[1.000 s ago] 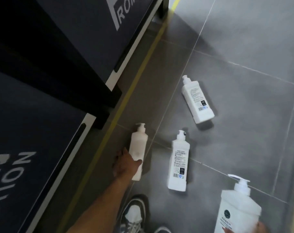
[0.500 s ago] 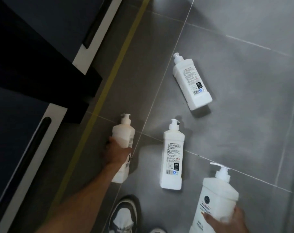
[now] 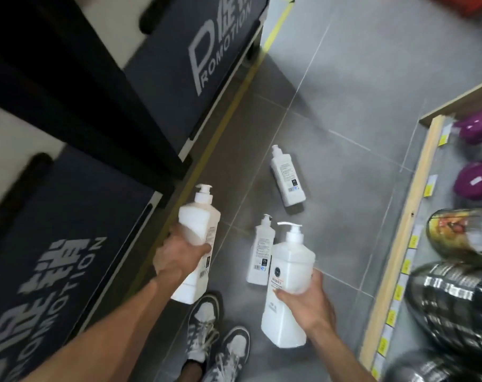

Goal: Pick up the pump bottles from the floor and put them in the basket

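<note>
While fast in left fingers (image 3: 176,231) and right fingers (image 3: 317,279), two bottles (image 3: 198,224) (image 3: 292,260); open floor (image 3: 344,161) between stand (image 3: 179,64) and shelf edge (image 3: 408,221)

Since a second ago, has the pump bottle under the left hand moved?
Yes. The left hand has lifted the pump bottle off the tiles, toward the camera; the neighbouring floor bottle stays put.

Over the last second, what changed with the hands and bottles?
The left hand lifted its pump bottle off the floor. The right hand keeps its grip on the second bottle. The near floor bottle and far floor bottle lie where they were.
</note>
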Tool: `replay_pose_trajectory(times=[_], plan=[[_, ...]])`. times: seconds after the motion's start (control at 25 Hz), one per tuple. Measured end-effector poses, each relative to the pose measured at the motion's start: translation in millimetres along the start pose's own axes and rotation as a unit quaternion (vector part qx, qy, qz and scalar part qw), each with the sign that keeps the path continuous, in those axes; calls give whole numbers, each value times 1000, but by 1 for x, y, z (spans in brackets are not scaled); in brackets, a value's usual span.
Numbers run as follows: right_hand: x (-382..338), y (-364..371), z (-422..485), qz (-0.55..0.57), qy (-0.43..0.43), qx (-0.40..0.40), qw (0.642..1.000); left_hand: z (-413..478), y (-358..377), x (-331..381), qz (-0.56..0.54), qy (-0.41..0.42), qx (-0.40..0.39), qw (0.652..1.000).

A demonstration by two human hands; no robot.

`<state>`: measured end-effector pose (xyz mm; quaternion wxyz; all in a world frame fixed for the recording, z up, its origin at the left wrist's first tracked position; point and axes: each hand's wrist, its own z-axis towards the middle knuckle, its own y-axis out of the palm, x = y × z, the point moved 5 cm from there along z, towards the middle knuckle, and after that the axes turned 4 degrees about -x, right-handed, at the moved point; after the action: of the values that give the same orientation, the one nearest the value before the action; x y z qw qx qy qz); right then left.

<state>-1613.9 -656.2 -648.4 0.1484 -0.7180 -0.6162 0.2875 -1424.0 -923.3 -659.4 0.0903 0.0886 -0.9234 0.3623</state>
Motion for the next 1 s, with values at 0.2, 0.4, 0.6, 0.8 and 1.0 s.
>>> replay_pose_trajectory(times=[0.2,0.4,0.6,0.8,1.0], plan=[[-133,-102,-99,-87,-115,26,989,-119,-138,51,-88,53,33,994],[-226,-186,-215,-108,-204,45,972,-238,-248,75,-136,96,56,985],[-253,-224,-317,-74,-279,44,957,-340,-310,57,-207,77,110,969],[-262,-224,-380,-109,-350,-3,930,-412,-336,27,-259,44,178,948],[-276,-200,-427,-176,-428,-68,884,-473,-333,-25,-329,-14,249,911]])
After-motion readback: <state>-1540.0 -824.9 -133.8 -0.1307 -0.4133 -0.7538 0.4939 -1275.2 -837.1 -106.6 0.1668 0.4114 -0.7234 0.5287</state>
